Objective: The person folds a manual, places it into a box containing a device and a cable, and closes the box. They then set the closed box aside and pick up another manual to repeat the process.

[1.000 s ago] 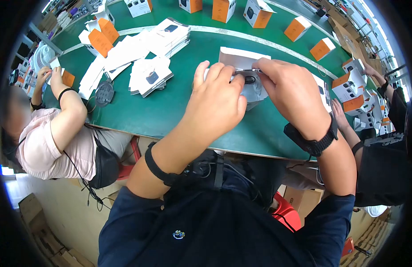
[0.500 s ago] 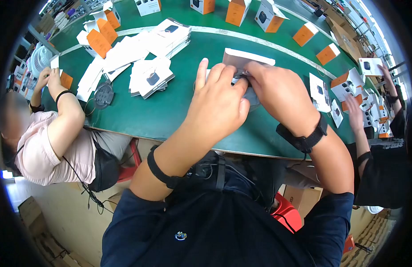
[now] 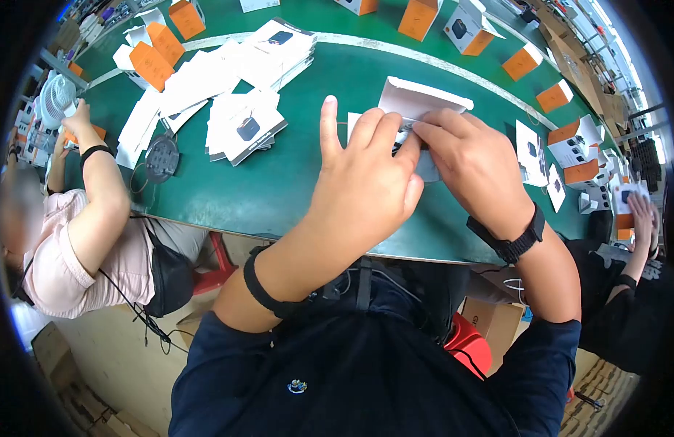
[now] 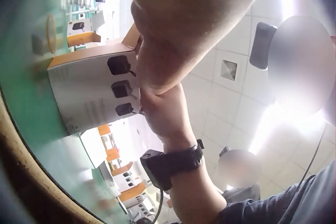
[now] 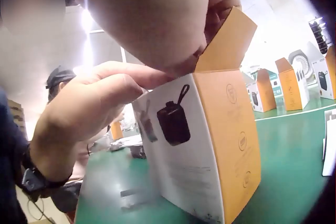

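A white and orange carton (image 5: 239,134) stands on the green table, printed with a small black device on a strap. Its long white flap (image 3: 424,96) is raised on the far side. My left hand (image 3: 370,167) grips the near top edge, with fingers bent over into the opening and the little finger lifted. Over the opening from the right comes my right hand (image 3: 479,156), thumb and fingertips close together right beside the left fingers. A small greyish piece shows between the hands. I cannot tell whether the right fingertips pinch it; the carton's inside is mostly hidden.
Stacked printed manuals (image 3: 246,127) and a dark round device (image 3: 162,156) lie to the left. Loose leaflets (image 3: 530,153) are at right. Orange and white boxes (image 3: 522,62) line the back behind a white stripe. People work on both sides.
Both hands stay at the carton; the right fingertips shift, and the black piece seen earlier between them is hidden. The left neighbour's arm rises toward the fan; the right neighbour moves a white box aside.
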A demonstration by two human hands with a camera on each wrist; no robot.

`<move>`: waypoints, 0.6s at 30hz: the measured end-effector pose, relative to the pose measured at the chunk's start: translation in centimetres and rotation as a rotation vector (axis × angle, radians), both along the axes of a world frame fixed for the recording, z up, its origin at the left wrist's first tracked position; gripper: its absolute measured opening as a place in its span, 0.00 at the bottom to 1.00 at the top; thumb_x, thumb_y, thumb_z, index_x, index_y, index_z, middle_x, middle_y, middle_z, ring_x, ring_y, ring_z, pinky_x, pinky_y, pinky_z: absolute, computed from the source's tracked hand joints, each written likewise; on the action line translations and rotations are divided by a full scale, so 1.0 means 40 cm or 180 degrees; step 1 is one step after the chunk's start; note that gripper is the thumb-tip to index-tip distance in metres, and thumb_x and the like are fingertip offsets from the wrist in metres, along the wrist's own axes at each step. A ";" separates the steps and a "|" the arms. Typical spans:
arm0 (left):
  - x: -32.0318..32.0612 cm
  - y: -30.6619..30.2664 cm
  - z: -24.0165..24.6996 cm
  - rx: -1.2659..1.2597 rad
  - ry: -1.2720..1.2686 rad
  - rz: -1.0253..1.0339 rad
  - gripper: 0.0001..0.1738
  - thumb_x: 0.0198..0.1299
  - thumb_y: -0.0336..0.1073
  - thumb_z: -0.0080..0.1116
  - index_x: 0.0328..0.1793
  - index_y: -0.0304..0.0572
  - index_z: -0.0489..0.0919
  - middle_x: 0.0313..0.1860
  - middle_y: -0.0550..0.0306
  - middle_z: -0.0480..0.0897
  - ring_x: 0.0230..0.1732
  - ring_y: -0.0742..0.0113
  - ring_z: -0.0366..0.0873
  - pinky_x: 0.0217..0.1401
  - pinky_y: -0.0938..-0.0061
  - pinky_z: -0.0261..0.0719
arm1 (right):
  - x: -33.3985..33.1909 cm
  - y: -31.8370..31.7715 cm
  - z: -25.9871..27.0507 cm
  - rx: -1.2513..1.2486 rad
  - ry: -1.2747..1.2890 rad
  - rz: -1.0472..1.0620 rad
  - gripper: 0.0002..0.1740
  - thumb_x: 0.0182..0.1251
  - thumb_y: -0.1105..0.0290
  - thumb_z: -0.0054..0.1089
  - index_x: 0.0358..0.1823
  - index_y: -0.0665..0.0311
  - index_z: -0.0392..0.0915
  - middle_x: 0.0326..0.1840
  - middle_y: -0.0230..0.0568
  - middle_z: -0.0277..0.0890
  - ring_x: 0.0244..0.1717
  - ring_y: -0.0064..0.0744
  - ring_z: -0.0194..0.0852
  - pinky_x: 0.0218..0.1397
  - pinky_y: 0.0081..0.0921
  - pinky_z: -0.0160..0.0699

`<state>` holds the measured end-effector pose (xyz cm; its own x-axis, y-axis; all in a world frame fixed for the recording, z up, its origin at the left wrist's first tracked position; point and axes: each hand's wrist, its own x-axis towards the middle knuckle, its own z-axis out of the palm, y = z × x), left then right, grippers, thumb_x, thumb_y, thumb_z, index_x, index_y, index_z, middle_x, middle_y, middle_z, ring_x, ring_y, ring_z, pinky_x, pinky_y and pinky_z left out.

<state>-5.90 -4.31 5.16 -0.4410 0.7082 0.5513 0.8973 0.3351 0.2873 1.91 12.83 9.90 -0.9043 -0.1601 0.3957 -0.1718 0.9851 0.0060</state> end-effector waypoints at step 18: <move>-0.133 -0.044 -0.073 0.1628 -0.3999 -0.1016 0.34 0.78 0.34 0.56 0.85 0.29 0.62 0.75 0.43 0.76 0.76 0.58 0.74 0.79 0.63 0.71 | 0.103 0.086 -0.198 -0.4755 -0.0061 -0.0038 0.26 0.79 0.73 0.63 0.75 0.70 0.72 0.68 0.43 0.78 0.69 0.31 0.75 0.74 0.30 0.73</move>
<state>-11.22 -6.05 2.25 -0.6875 0.7132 0.1366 -0.0327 -0.2183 0.9753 6.04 16.27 1.96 -0.9094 0.3787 0.1718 -0.1523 0.0812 -0.9850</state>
